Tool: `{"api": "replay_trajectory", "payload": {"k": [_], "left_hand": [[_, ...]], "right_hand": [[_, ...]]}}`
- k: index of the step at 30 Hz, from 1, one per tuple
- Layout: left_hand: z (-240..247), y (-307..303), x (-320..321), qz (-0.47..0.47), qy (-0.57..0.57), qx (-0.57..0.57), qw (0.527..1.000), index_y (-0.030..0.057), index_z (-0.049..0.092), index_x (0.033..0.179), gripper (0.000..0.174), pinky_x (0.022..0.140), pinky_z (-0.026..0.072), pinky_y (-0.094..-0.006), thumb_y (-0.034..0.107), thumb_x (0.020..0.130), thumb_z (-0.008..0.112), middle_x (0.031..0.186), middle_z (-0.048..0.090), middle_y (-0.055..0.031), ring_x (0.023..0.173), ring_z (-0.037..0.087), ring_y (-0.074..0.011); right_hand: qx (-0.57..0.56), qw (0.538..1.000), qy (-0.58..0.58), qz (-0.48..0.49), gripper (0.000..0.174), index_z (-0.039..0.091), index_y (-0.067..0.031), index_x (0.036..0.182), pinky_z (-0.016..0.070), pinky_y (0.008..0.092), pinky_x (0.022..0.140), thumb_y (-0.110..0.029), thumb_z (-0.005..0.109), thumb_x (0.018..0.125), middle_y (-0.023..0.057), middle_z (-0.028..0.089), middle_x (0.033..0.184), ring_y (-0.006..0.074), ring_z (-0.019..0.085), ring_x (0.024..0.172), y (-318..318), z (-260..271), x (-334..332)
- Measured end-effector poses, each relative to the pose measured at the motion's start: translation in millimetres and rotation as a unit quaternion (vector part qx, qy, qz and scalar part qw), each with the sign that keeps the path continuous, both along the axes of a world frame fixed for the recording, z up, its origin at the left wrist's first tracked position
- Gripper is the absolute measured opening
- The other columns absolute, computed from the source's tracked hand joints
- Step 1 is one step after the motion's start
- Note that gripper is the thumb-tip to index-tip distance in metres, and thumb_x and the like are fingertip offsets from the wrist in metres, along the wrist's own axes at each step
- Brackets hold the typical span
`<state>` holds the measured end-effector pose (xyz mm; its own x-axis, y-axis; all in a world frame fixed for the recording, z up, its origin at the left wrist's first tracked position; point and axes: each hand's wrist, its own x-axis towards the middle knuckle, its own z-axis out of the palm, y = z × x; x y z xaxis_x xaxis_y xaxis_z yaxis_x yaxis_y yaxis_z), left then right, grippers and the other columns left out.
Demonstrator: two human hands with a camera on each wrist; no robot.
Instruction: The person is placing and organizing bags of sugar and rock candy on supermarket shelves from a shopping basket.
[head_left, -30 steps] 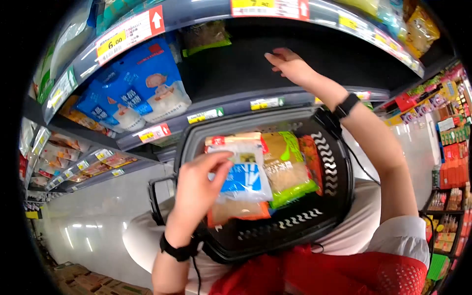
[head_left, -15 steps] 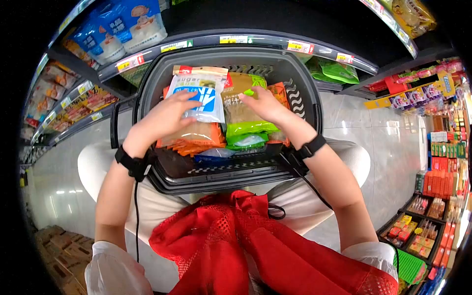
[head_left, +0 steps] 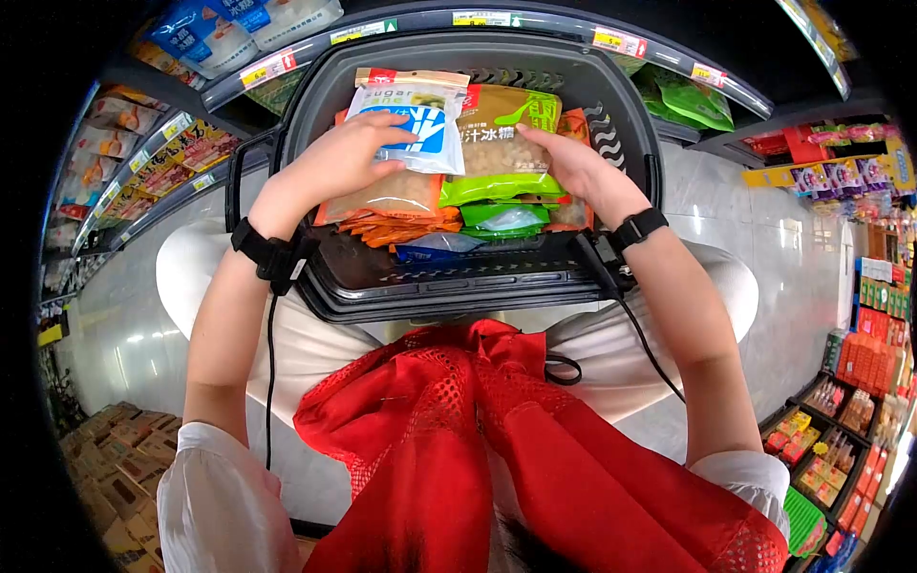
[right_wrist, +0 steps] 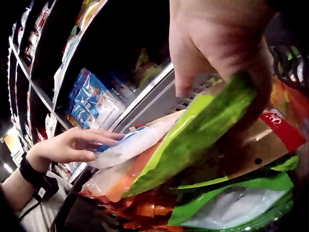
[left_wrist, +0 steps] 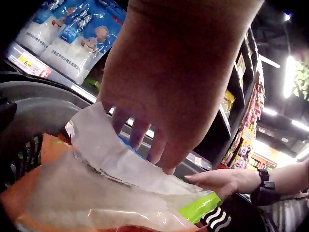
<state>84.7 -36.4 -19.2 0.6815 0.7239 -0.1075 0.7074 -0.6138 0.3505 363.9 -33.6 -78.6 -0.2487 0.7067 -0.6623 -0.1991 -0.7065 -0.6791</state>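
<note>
A white and blue sugar cane bag (head_left: 430,134) lies on top of the other packets in a black shopping basket (head_left: 320,100). My left hand (head_left: 334,158) rests across its left side, fingers extended over the blue label. Right beside it is a brown rock sugar bag (head_left: 492,143) with bright green edges. My right hand (head_left: 587,172) lies at that bag's right side, one digit reaching over its front; the other fingers are largely hidden. In the right wrist view, the green edge (right_wrist: 193,140) stands up in front of the right palm.
Under the two bags are orange packets (head_left: 382,227) and a green packet (head_left: 506,220). A shelf edge with price tags (head_left: 487,19) runs behind the basket. Blue bags (head_left: 215,33) stand on the shelf at left, green bags (head_left: 683,100) lower at right. The basket sits between the person's knees.
Both hands have come to the bags in the basket; the right one was reaching into the shelf a second ago. The head view has tilted down from the shelf.
</note>
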Motion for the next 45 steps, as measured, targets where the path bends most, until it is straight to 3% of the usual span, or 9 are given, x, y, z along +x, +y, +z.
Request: {"api": "replay_trajectory", "payload": {"k": [6, 13, 18, 21, 23, 34, 37, 40, 45], "left_hand": [[8, -3, 2, 0.017, -0.01, -0.022, 1.0, 0.0078, 0.054, 0.112, 0.036, 0.096, 0.0327, -0.0371, 0.016, 0.077, 0.059, 0.123, 0.045, -0.0154, 0.115, 0.041, -0.0311], [24, -6, 16, 0.053, -0.203, -0.147, 0.967, 0.0031, 0.039, 0.124, 0.047, 0.097, 0.0307, -0.0322, 0.013, 0.081, 0.055, 0.123, 0.045, -0.0148, 0.116, 0.041, -0.0247], [23, -12, 14, 0.025, -0.459, -0.278, 0.843, -0.0012, 0.026, 0.13, 0.062, 0.103, 0.0199, -0.0326, 0.021, 0.082, 0.058, 0.129, 0.036, -0.0129, 0.122, 0.031, -0.0217], [10, -18, -1, 0.0, -0.465, -0.285, 0.838, 0.0001, 0.029, 0.129, 0.057, 0.101, 0.0253, -0.0315, 0.023, 0.085, 0.055, 0.128, 0.038, -0.011, 0.119, 0.035, -0.02], [23, -26, 11, 0.198, -0.558, -0.465, 0.658, 0.0014, 0.034, 0.127, 0.049, 0.096, 0.0317, -0.0296, 0.026, 0.088, 0.05, 0.123, 0.043, -0.0085, 0.114, 0.04, -0.0168], [32, -12, 14, 0.113, -0.46, -0.518, 0.712, -0.0013, 0.042, 0.119, 0.039, 0.089, 0.0364, -0.0254, 0.016, 0.086, 0.053, 0.115, 0.05, -0.0064, 0.106, 0.046, -0.0118], [31, -16, 20, 0.125, -0.492, -0.54, 0.671, -0.0014, 0.042, 0.117, 0.038, 0.087, 0.0389, -0.0253, 0.011, 0.084, 0.054, 0.114, 0.051, -0.0069, 0.104, 0.048, -0.0114], [28, -20, 28, 0.194, -0.428, -0.474, 0.745, -0.001, 0.042, 0.117, 0.037, 0.085, 0.0409, -0.0257, 0.011, 0.084, 0.054, 0.112, 0.052, -0.0067, 0.101, 0.05, -0.0113], [24, -26, 33, 0.208, -0.491, -0.46, 0.709, -0.0013, 0.043, 0.116, 0.037, 0.084, 0.0418, -0.0267, 0.014, 0.085, 0.054, 0.108, 0.055, -0.0058, 0.097, 0.052, -0.0113]], "right_hand": [[0.057, 0.995, -0.079, 0.025, 0.026, 0.056, 0.0053, 0.098, 0.0481, 0.0294, 0.074, -0.006, 0.06, 0.076, 0.013, 0.061, 0.094, 0.0193, 0.06, 0.082, 4, 30, -5], [0.405, 0.9, -0.155, -0.042, 0.028, 0.056, 0.0029, 0.099, 0.0453, 0.0257, 0.074, -0.006, 0.065, 0.073, 0.0072, 0.061, 0.093, 0.0121, 0.057, 0.08, -13, 146, 10], [0.422, 0.901, 0.014, -0.098, 0.036, 0.054, 0.0, 0.103, 0.0454, 0.0263, 0.076, -0.006, 0.068, 0.07, 0.0046, 0.06, 0.095, 0.0118, 0.057, 0.083, -21, 154, 0], [0.385, 0.922, 0.019, -0.033, 0.035, 0.053, -0.0006, 0.105, 0.0435, 0.0262, 0.08, -0.006, 0.066, 0.073, 0.0045, 0.059, 0.098, 0.0116, 0.055, 0.089, -19, 121, -25], [0.361, 0.931, 0.044, -0.027, 0.035, 0.053, -0.0004, 0.106, 0.0431, 0.0264, 0.081, -0.006, 0.065, 0.074, 0.0047, 0.059, 0.099, 0.0115, 0.054, 0.09, -18, 113, -36], [0.241, 0.955, 0.108, -0.136, 0.034, 0.049, -0.0008, 0.109, 0.0431, 0.0283, 0.081, -0.01, 0.061, 0.079, 0.0054, 0.058, 0.102, 0.0133, 0.055, 0.089, -16, 116, -28], [0.233, 0.959, 0.112, -0.114, 0.032, 0.05, -0.0008, 0.108, 0.0425, 0.0286, 0.082, -0.012, 0.061, 0.08, 0.0059, 0.058, 0.102, 0.0129, 0.054, 0.09, -20, 108, -32], [0.245, 0.962, 0.081, -0.084, 0.033, 0.049, -0.0004, 0.109, 0.0412, 0.0277, 0.083, -0.013, 0.059, 0.081, 0.0063, 0.057, 0.103, 0.0128, 0.053, 0.093, -26, 102, -39], [0.234, 0.97, 0.039, -0.049, 0.033, 0.049, 0.0007, 0.11, 0.0402, 0.0268, 0.084, -0.015, 0.058, 0.082, 0.0065, 0.057, 0.104, 0.0119, 0.052, 0.094, -22, 100, -39]]}}
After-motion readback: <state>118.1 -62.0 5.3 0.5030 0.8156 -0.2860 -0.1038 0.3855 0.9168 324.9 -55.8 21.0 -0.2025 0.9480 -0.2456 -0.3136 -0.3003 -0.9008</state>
